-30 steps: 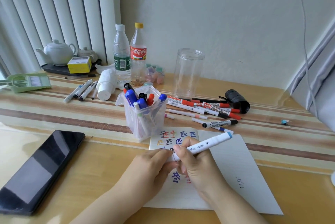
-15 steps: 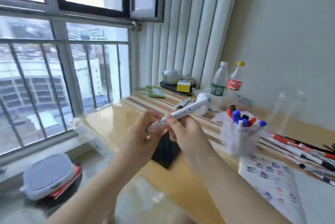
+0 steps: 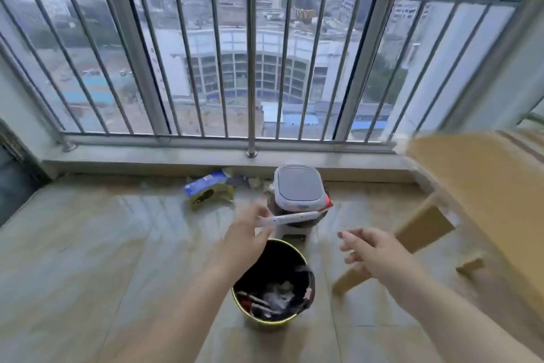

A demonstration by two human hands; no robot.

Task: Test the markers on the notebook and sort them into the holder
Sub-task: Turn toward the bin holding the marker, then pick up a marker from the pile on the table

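**Marker held over the waste bin, right hand free**

We see the left hand (image 3: 245,237) raised above the floor with its fingers pinching one end of a white marker (image 3: 290,218). The marker extends from that hand toward the right, roughly level, and its far end lies in front of a grey-lidded appliance (image 3: 298,187) standing on the floor by the window sill. The frame is blurred, so we cannot tell the marker's colour or whether it is capped.

The right hand (image 3: 372,253) is well apart from the marker, to its right and slightly lower. Its fingers are spread loosely and hold nothing.

Below and between the two hands stands a round waste bin (image 3: 275,320) with a gold-coloured rim and a dark liner. We see crumpled wrappers and scraps of paper in its bottom; individual items are too blurred to name. The marker is above the bin's far edge, not inside it.

At the right edge, one corner of the wooden counter (image 3: 471,174) is visible. A blue and yellow box (image 3: 207,190) lies on the floor near the sill.
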